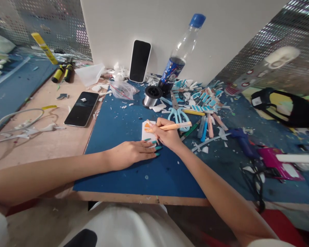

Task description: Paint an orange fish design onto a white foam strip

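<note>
A small white piece of paper or card [145,136] lies on the blue mat, with an orange patch [147,127] near its upper part. My right hand [170,138] grips an orange marker [177,126], its tip at that patch. Flat across the lower edge of the white piece rests my left hand [134,152], its fingers stretched out and their long teal nails over it. Just beyond my right hand are light-blue scissors [179,115]. A spool of silvery wire [151,97] stands behind the white piece.
A phone [82,109] lies on the left; another phone [140,61] leans on the white board. A cola bottle [173,67] stands behind heaped foam scraps [207,99]. To the right are a blue glue gun [243,142] and a magenta item [278,163]. Pliers [63,71] lie far left.
</note>
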Tool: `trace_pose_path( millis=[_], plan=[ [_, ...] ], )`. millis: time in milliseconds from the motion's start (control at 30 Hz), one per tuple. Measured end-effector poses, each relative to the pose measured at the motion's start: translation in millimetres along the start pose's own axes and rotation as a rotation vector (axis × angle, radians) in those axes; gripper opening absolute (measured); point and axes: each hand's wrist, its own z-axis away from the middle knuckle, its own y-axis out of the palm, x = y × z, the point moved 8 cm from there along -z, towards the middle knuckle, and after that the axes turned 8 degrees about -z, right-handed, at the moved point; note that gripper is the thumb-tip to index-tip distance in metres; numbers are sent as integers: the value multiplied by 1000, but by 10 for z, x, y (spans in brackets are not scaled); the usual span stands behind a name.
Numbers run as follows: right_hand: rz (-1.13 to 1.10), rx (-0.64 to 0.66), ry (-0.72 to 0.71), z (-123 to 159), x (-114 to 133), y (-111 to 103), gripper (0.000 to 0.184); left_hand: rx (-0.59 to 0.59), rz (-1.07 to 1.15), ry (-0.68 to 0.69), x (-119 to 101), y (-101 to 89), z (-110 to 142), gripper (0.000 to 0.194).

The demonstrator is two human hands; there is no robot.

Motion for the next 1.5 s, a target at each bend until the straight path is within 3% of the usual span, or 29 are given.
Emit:
trace_pose_path(
  millis=[933,1500],
  plan=[
    [-8,57,14,5,-3,37,42,-50,-29,11,-18,-46,0,36],
    [43,26,-15,2,-13,4,40,-38,-20,13,-15,-24,-1,37]
  ],
)
